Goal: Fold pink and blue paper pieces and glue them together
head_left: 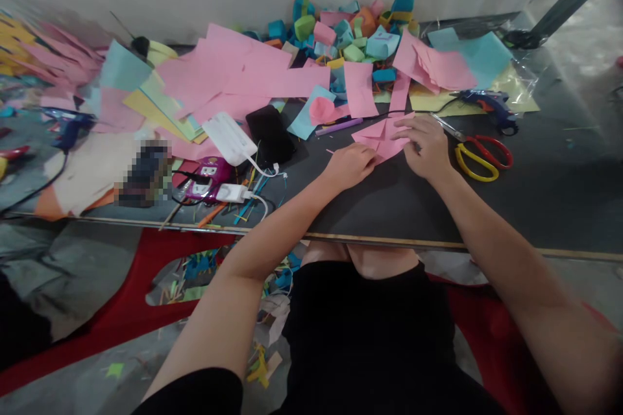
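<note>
A folded pink paper sheet lies on the dark table in front of me. My left hand rests on its near-left edge with fingers curled down onto the paper. My right hand presses on the sheet's right side, fingers bent and pinching a fold. Both hands hold the same pink sheet flat against the table.
Red-and-yellow scissors lie just right of my right hand, a blue glue gun behind them. Loose pink, blue and yellow sheets and folded paper pieces cover the back. A black phone, white power bank and cables sit left.
</note>
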Tool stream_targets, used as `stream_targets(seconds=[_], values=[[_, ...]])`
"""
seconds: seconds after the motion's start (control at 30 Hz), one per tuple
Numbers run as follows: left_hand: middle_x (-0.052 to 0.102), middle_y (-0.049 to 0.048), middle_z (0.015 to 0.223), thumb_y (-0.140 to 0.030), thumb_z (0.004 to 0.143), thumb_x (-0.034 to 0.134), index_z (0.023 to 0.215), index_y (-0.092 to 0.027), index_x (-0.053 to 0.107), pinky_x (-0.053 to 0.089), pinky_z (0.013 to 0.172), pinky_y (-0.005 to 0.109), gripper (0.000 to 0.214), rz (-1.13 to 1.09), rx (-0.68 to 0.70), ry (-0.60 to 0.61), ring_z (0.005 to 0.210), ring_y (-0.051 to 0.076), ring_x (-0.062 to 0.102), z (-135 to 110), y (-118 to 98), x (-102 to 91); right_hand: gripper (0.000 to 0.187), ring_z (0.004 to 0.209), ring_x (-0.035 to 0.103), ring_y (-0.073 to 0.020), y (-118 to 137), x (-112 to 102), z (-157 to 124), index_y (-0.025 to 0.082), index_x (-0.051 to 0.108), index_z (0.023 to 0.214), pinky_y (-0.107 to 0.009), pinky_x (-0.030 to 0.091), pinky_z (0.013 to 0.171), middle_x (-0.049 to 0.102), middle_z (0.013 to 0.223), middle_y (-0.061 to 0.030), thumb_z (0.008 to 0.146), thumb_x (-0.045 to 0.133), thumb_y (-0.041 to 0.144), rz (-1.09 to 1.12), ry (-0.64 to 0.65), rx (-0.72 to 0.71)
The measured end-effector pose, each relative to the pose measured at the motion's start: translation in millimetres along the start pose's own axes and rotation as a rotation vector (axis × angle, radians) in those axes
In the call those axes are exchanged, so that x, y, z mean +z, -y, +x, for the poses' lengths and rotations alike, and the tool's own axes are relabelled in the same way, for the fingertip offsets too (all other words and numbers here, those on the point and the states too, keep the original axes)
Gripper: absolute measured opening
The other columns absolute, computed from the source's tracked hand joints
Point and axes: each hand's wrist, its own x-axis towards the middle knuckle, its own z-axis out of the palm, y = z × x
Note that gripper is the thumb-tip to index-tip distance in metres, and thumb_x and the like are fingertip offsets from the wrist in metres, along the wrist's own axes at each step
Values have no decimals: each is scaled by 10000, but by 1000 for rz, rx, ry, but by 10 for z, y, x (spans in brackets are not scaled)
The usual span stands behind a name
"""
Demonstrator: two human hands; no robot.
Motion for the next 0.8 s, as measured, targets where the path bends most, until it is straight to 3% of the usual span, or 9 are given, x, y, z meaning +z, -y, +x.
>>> stream_targets(seconds=[0.2,0.33,0.6,0.8], values=[[748,170,1326,-168,995,595,1266,-105,727,530,1160,456,308,-51,56,-55,1288,263,689,53,120,63,395,1147,664,-329,-72,73,-17,323,821,1063,-578,483,1047,805,1133,-46,882,490,205,12,145,-41],[749,179,1336,-195,1025,557,1296,-100,719,546,1151,492,330,-66,74,-58,1287,266,697,48,150,68,350,1071,667,-324,-91,153,-20,289,829,1097,-532,540,992,776,1083,-104,910,534,265,37,196,-56],[744,143,1370,-165,978,586,1305,-151,728,538,1158,497,357,-122,73,-66,1311,256,686,44,184,6,340,1110,671,-333,-94,162,-32,276,810,1177,-536,541,1018,752,1126,-131,942,583,367,27,214,-35],[778,116,1280,-224,998,612,1097,-172,773,511,1141,472,196,-121,110,-13,1315,260,664,71,303,-60,480,1062,703,-338,-9,86,-32,272,723,1351,-533,533,1005,791,1110,-109,910,588,407,105,248,-50]])
